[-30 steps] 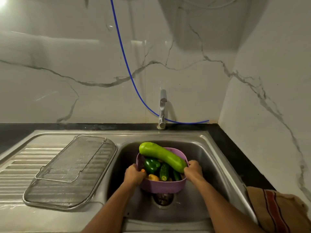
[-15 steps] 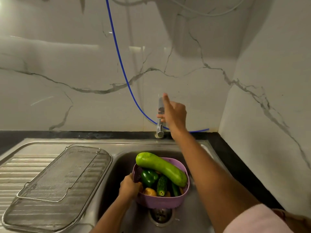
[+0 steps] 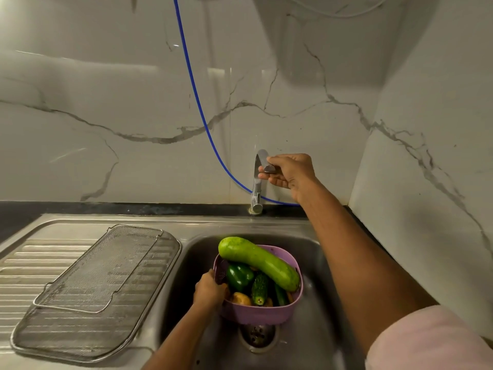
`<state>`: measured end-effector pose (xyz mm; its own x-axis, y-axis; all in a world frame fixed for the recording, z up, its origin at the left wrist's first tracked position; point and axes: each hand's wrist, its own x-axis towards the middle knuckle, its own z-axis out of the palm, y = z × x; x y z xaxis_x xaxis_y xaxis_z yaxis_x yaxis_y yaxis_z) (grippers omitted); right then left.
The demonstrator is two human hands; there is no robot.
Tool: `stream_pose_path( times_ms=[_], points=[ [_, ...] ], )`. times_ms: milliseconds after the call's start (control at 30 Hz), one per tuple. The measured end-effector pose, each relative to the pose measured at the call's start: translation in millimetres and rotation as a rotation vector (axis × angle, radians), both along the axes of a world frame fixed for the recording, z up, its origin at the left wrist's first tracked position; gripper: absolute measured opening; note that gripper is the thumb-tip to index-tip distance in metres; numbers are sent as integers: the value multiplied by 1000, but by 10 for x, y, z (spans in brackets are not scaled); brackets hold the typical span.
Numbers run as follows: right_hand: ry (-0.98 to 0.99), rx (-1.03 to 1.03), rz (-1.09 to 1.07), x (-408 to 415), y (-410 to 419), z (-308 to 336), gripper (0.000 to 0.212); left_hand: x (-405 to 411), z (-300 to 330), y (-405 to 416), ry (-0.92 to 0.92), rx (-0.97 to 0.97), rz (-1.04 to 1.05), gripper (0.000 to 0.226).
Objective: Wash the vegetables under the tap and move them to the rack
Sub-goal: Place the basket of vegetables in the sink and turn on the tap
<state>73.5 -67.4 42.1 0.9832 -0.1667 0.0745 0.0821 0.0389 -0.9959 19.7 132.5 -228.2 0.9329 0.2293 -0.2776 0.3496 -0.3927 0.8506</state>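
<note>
- Sink: brushed steel, dull sheen; ribbed drainboard.
- Rack: fine wire mesh, metal.
- Tap: polished chrome.
- Basket: matt purple plastic, perforated.
- Wall: glossy veined marble-look tile.
- Gourd: smooth, waxy skin.
- Counter: dark, stone-like.

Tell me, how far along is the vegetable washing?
Barely started. Done: the purple basket of vegetables sits in the sink, left hand gripping its rim. In hand: the right hand grips the tap handle; no water visible. Left: washing everything; the rack holds nothing.
</note>
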Motion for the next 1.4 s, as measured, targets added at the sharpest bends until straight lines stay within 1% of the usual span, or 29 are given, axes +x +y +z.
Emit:
stream_pose_path(
  times_ms=[67, 133, 200, 267, 300, 367, 433, 500, 533, 600, 667, 700, 767, 933, 1067, 1200, 1400],
  points=[
    [-24, -10, 1, 30, -18, -35, 20, 16, -14, -1, 7, 2, -1, 20],
    [-48, -35, -20, 70, -16, -83, 25, 56, -51, 9, 16, -3, 0, 28],
    [-34, -45, -89, 147, -36, -185, 33, 128, -153, 37, 20, 12, 0, 38],
    [5, -73, -176, 264, -86, -391, 34, 141, -188, 40, 22, 37, -16, 39],
    [26, -126, -210, 349, -112, -541, 31, 141, -197, 36, 18, 44, -23, 37],
    [49, -315, -226, 495, -142, -852, 25, 111, -175, 13, 4, 62, -22, 36],
    [39, -482, -149, 597, -114, -1088, 33, 80, -151, -11, -4, 61, -12, 39],
    [-4, -586, -46, 671, -27, -1224, 44, 83, -159, -23, 7, 35, -1, 37],
    [-29, -626, -19, 704, 24, -1267, 45, 94, -175, -19, 11, 23, 11, 38],
    [-92, -698, -42, 745, 108, -1305, 36, 92, -190, -15, 4, 10, 24, 36],
    [-147, -765, -93, 783, 148, -1333, 24, 89, -190, -29, -1, 20, 23, 30],
    [-158, -787, -100, 796, 150, -1350, 22, 83, -187, -46, -6, 28, 20, 27],
    [-164, -821, -97, 815, 132, -1370, 23, 89, -189, -59, -12, 50, 16, 23],
    [-196, -902, -92, 831, 135, -1367, 28, 106, -189, -54, -5, 42, 17, 23],
    [-177, -958, -94, 811, 138, -1338, 30, 100, -190, -46, -2, 24, 17, 24],
    [-167, -997, -114, 804, 149, -1320, 30, 53, -118, -75, 4, 21, 26, 19],
    [-113, -1105, -129, 852, 190, -1258, 35, 66, -156, -58, 5, -18, 41, 21]
  ],
)
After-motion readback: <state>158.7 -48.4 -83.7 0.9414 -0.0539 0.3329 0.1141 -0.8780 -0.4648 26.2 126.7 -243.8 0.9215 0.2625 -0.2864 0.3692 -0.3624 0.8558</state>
